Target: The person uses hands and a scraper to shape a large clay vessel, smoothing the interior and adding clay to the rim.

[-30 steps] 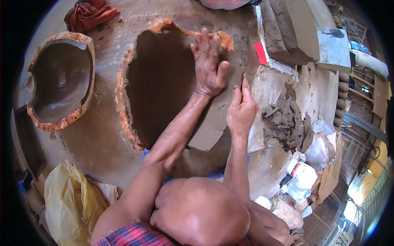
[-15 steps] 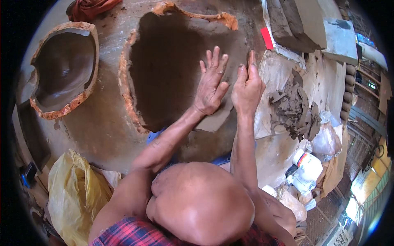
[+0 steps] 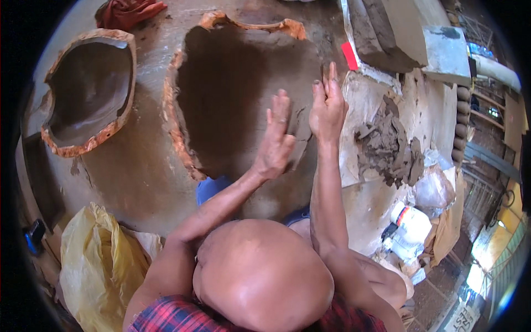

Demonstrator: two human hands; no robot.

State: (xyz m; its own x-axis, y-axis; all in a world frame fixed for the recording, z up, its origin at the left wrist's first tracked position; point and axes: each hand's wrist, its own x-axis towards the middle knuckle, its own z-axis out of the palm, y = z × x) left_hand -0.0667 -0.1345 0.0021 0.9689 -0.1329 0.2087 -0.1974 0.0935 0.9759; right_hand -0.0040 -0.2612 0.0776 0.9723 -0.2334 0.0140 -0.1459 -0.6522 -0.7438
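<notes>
A large mould (image 3: 172,113) with a rough orange rim lies in front of me, lined with smooth dark clay (image 3: 249,61). Over the near right part of this lining is my left hand (image 3: 275,143), its fingers stretched out and slightly blurred; it appears to touch the clay. My right hand (image 3: 328,110) stands on edge along the clay's right side, fingers extended and thumb up, holding nothing visible. The mould's right rim is hidden by clay and my hands.
A smaller clay-lined mould (image 3: 133,72) lies at the left. Torn clay scraps (image 3: 387,138) rest on a pale sheet to the right, below a big clay block (image 3: 401,33). A red cloth (image 3: 127,12) is at the back, a yellow plastic bag (image 3: 102,260) near left.
My left hand has slid toward me over the clay, its fingers closer together. My right hand stays near the clay's right edge. The whole view has shifted slightly.
</notes>
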